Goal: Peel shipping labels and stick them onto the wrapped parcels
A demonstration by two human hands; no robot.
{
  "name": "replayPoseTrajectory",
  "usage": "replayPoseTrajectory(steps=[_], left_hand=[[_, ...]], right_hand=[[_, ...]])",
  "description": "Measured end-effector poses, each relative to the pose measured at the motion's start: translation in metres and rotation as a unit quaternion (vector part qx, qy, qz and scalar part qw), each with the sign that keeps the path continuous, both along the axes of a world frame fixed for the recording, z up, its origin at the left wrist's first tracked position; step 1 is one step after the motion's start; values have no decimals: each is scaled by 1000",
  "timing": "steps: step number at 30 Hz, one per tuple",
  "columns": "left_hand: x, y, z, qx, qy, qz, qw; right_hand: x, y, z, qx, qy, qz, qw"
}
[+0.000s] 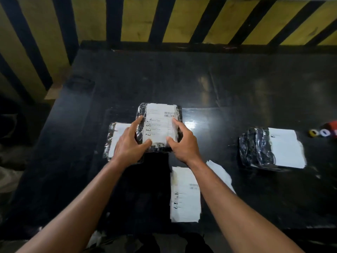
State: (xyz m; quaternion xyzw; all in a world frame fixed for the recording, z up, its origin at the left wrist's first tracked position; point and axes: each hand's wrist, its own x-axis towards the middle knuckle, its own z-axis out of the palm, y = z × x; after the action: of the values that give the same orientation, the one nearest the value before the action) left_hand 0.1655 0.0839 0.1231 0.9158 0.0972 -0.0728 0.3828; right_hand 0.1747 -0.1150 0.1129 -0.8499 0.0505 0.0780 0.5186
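A black plastic-wrapped parcel with a white shipping label on top sits in the middle of the black table. My left hand grips its left side, thumb on the label's near edge. My right hand grips its right side, thumb and forefinger on the label. Partly under my left hand lies a second labelled parcel. A stack of wrapped parcels with a white label on top stands at the right. A loose label sheet lies near the front edge.
Another white paper pokes out from under my right forearm. Small tape rolls and a red object sit at the far right edge. A yellow-and-black striped wall runs behind the table.
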Motion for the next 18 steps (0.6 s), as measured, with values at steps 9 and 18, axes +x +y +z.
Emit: replayPoseTrajectory(steps=[9, 18], left_hand=[[13, -154, -77, -31, 70, -77, 994], [36, -239, -133, -14, 118, -110, 987]], right_hand=[[-7, -149, -52, -47, 86, -56, 994], [13, -232, -114, -31, 151, -78, 985]])
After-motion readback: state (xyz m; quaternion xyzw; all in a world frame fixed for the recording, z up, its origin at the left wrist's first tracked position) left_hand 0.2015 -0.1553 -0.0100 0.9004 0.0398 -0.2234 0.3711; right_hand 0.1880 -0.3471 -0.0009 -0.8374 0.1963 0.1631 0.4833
